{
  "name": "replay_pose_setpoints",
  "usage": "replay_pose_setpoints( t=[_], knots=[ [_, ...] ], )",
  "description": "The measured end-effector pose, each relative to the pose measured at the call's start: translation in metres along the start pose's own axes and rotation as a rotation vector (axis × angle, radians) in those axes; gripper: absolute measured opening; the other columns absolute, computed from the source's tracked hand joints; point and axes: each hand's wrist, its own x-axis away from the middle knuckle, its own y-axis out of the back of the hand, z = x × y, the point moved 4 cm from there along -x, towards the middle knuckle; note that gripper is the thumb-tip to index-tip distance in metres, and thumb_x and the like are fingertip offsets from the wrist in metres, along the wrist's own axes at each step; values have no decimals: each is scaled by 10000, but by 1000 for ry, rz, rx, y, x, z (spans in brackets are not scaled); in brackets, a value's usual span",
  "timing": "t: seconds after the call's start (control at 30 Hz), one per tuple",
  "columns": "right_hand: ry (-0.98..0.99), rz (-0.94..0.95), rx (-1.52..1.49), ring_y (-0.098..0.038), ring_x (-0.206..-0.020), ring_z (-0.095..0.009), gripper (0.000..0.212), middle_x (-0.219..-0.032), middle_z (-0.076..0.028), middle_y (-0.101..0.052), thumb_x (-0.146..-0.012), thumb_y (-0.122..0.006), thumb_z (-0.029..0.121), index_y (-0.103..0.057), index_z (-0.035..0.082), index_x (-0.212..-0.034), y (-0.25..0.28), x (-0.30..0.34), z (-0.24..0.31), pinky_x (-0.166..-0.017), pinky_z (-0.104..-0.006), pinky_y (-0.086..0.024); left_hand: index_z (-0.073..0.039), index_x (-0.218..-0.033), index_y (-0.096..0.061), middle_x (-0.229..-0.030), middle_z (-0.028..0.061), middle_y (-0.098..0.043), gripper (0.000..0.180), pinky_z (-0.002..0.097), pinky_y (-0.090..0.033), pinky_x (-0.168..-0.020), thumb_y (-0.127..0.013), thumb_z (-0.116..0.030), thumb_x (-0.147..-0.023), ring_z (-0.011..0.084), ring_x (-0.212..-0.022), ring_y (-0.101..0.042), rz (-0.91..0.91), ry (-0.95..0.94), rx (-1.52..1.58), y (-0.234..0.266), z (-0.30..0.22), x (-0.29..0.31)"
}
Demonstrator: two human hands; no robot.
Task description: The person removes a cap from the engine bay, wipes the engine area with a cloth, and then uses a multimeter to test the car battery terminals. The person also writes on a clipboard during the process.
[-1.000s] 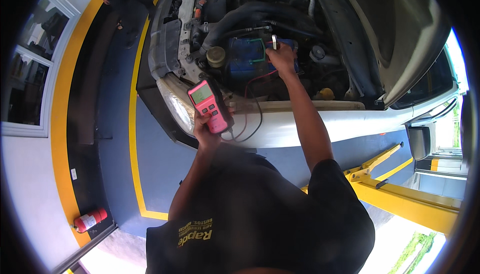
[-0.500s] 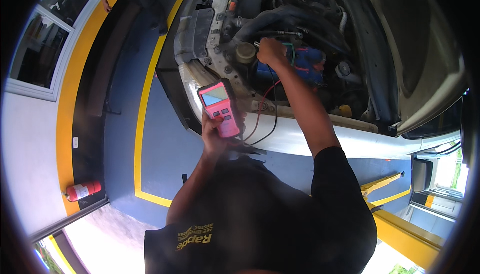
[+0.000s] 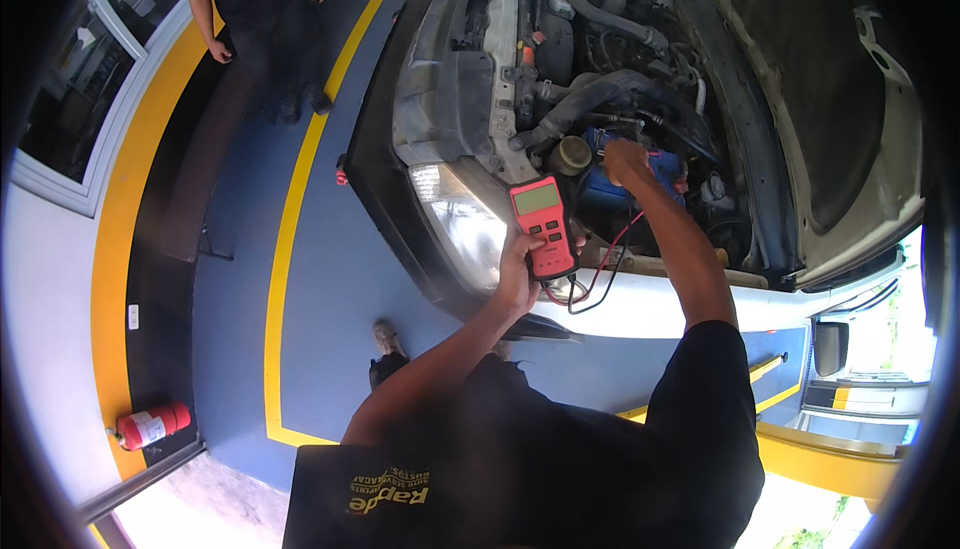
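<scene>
My left hand [image 3: 518, 274] is wrapped round a red handheld battery tester [image 3: 541, 229], its thumb by the buttons and its grey-green screen facing up. Red and black leads [image 3: 612, 261] loop from the tester's lower end toward the engine bay. Over the blue car battery [image 3: 600, 192], my right hand [image 3: 627, 163] is closed on a metal clamp [image 3: 601, 153], which shows only in part beside the fingers. The back of the hand hides the clamp's jaws, so I cannot tell whether they grip the terminal. A round-capped reservoir [image 3: 571, 155] sits just left of the battery.
The raised hood [image 3: 850, 119] stands to the right of the engine bay. Thick black hoses [image 3: 590, 109] cross behind the battery. Another person [image 3: 262, 19] stands at the far left. A red fire extinguisher [image 3: 152, 426] is by the left wall, and a yellow lift arm [image 3: 830, 459] lies at the lower right.
My view has shifted, so the car and both hands appear farther right and lower. The tester's screen has lost its glare. More of the other person shows. Both grips are unchanged.
</scene>
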Motion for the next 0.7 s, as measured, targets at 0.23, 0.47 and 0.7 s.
replay_pose_setpoints(
  t=[0.23,0.47,0.7],
  knots=[
    [-276,-623,-586,-802,-968,-408,444,-1003,-274,-791,-1008,-777,360,-721,-11,-1246,153,149,21,-827,-480,-597,-66,-1560,-399,-1400,170,-609,624,480,-627,-1026,-664,-258,-1029,362,-1251,-721,86,165,198,29,-128,48],
    [-407,-913,-1416,-678,-1076,-156,388,-1173,-96,-730,-987,-809,57,-665,15,-1344,180,238,211,-989,-308,-527,-46,-1534,-465,-1335,195,-687,558,460,-657,-961,-687,-299,-1089,330,-1173,-764,228,209,111,87,-322,16],
    [-52,-109,-1771,-700,-1067,-213,438,-1160,-123,-747,-983,-806,144,-653,25,-1376,150,32,445,-1008,-363,-534,-18,-1512,-514,-1255,221,-653,628,416,-684,-822,-610,-490,-1109,299,-987,-753,45,331,309,129,-489,-105]
  ],
)
